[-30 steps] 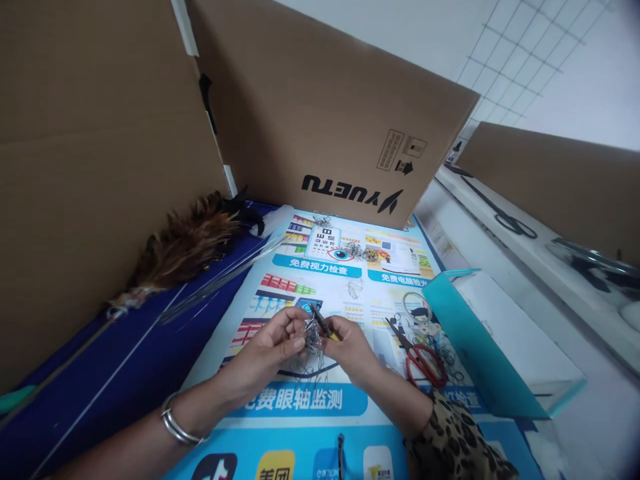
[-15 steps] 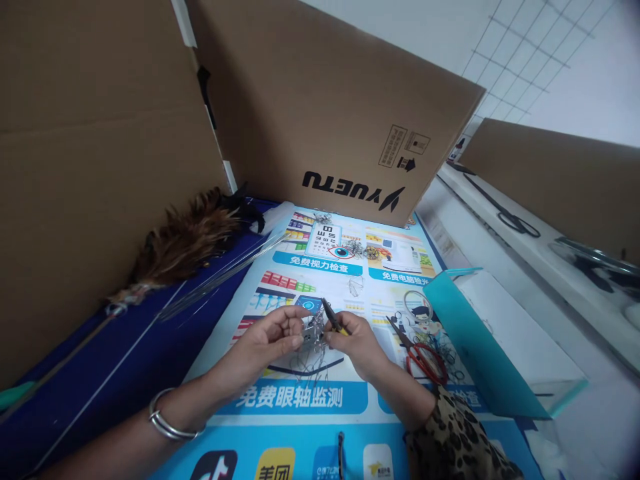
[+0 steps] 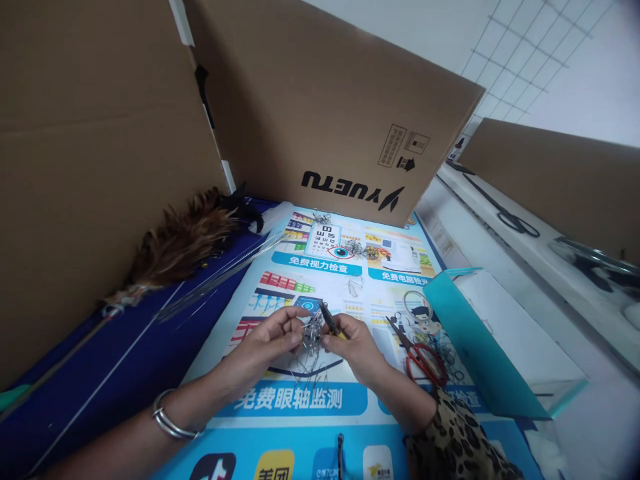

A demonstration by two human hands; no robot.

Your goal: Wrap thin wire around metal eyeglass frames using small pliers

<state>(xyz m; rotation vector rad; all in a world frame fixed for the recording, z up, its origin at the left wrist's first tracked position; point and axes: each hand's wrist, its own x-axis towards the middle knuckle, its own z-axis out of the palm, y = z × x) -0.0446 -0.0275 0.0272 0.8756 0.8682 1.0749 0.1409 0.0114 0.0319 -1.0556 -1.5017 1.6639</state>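
Observation:
In the middle of the head view, my left hand (image 3: pixel 280 337) pinches the left side of a small silvery piece of bent wire (image 3: pixel 313 333). Loose wire ends fan out below it. My right hand (image 3: pixel 353 343) is closed round pliers (image 3: pixel 330 320) with dark jaws and yellow handles, jaws pointing up and left. Its fingertips also touch the wire piece's right side. A pair of red-handled scissors (image 3: pixel 424 360) lies just right of my right hand. Whether the plier jaws grip a wire is too small to tell.
A teal and white box (image 3: pixel 480 347) stands at the right. Wire coils (image 3: pixel 417 305) and small wire tangles (image 3: pixel 355 248) lie on the printed mat (image 3: pixel 240 347). At the left are long thin wires (image 3: pixel 215 280) and a feather duster (image 3: pixel 180 233). Cardboard (image 3: pixel 320 100) walls the back.
The wire piece has turned slightly between my fingers. The pliers have shifted a little, tipping more upright. Both hands stay in almost the same place.

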